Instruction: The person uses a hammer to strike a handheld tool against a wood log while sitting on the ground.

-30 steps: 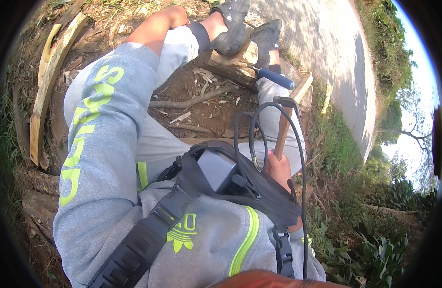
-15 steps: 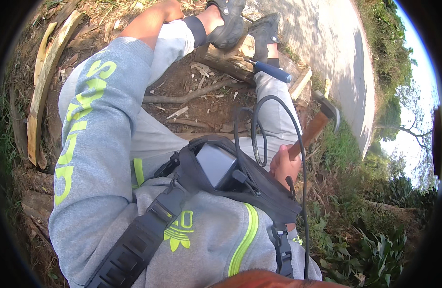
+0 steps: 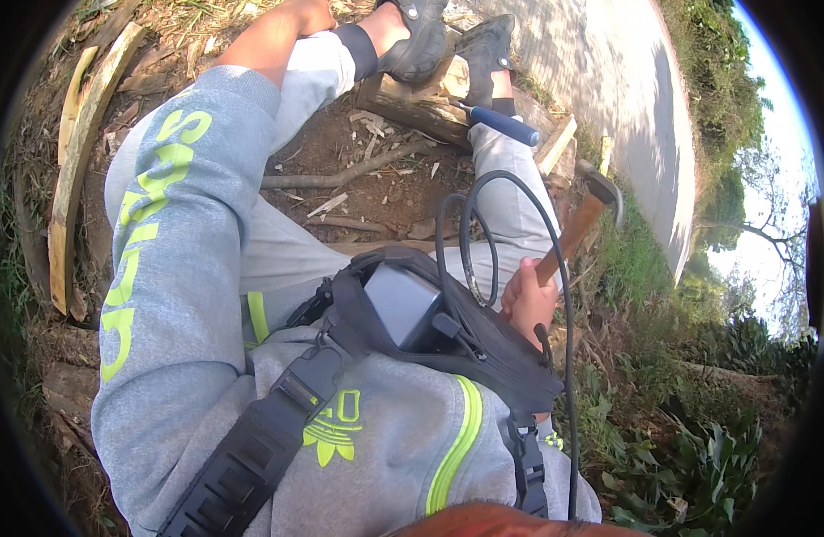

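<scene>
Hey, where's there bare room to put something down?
Widest: the pale path, between grass and bushes. A smaller, mostly bare dirt patch lies between the curved stick and right trouser leg. It's crowded around the wooden block, by the blue-handled tool and wood chips. A cable also crowds the right hand and its hammer.

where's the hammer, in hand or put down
In hand: the right hand is closed around the wooden handle of the hammer.
</scene>
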Demonstrator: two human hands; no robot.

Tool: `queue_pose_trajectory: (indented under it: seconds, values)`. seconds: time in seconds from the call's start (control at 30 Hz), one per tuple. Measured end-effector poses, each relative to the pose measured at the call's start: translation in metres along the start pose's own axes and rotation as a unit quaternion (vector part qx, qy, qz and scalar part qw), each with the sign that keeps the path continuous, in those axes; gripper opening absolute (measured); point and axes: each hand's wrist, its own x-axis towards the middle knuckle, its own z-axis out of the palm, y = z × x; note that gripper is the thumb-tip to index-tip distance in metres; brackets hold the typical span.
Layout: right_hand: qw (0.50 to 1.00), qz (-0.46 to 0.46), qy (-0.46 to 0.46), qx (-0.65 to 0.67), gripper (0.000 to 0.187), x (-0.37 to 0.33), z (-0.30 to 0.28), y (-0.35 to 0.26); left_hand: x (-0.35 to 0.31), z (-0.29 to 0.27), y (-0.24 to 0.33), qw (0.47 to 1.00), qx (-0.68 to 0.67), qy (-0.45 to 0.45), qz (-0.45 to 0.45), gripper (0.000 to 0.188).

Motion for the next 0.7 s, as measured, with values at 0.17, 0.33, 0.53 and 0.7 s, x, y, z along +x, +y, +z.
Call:
queue_pose_trajectory:
  seconds: [0.17,0.33,0.53,0.7]
  values:
    - [0.917,-0.318,-0.022,0.241,0.031,-0.003,-0.015,-0.068,0.041,0.018,-0.045,0.991,0.101,-0.037,0.079,0.029]
    - [0.997,-0.028,-0.070,-0.026,0.035,0.010,0.041,0.014,0.015,0.012,-0.013,0.989,0.121,0.001,0.085,0.033]
    - [0.981,-0.171,0.054,0.071,0.035,-0.017,-0.020,-0.050,0.020,0.003,-0.029,0.997,0.054,-0.026,0.042,0.031]
    - [0.934,-0.301,-0.018,0.192,0.036,0.004,0.006,-0.022,-0.009,-0.003,0.009,0.999,-0.004,-0.035,0.022,0.030]
